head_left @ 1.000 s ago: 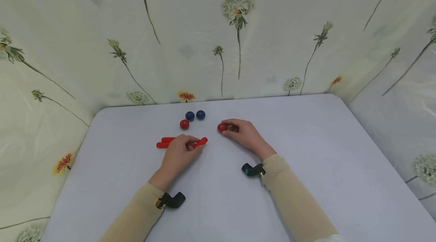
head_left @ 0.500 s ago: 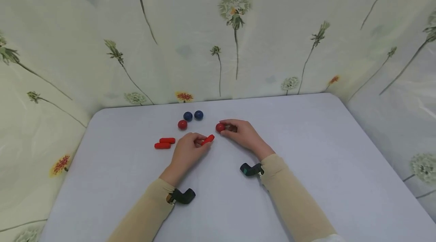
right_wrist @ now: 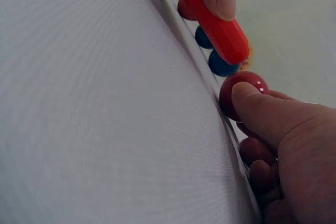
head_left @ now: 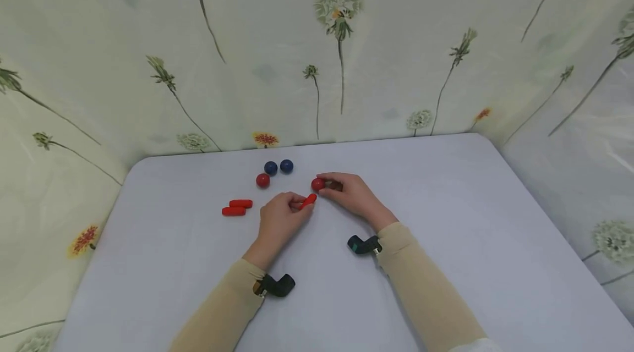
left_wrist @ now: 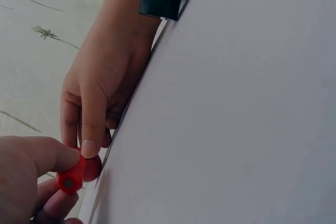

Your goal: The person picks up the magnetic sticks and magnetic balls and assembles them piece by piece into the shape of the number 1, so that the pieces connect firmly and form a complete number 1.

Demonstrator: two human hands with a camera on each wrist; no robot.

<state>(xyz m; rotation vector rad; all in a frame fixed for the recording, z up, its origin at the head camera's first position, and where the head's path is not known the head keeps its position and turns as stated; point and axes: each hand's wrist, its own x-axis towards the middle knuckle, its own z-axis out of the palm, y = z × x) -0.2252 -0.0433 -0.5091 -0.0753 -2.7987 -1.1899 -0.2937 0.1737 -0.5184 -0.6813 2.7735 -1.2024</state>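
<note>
Between thumb and fingers, my left hand [head_left: 281, 219] pinches a short red rod [head_left: 309, 201], its far end angled up to the right; in the left wrist view a small grey disc shows on the rod's end [left_wrist: 69, 183]. My right hand [head_left: 353, 193] pinches a glossy dark red ball [head_left: 317, 184], with the thumb across it in the right wrist view. The rod's tip is close to the ball; whether they touch I cannot tell. Two more red rods [head_left: 240, 204] lie side by side on the table, left of my left hand.
Behind the left hand, another red ball [head_left: 263, 180] rests near two dark blue balls [head_left: 287, 166]. All are on a white table [head_left: 446, 203], whose far edge meets a flower-patterned cloth [head_left: 277, 38]. A wrist camera [head_left: 277, 285] sticks out from each sleeve.
My left hand has carried its rod rightward, away from the two lying rods, up close to the red ball. The right hand has stayed nearly still, keeping its hold on the ball.
</note>
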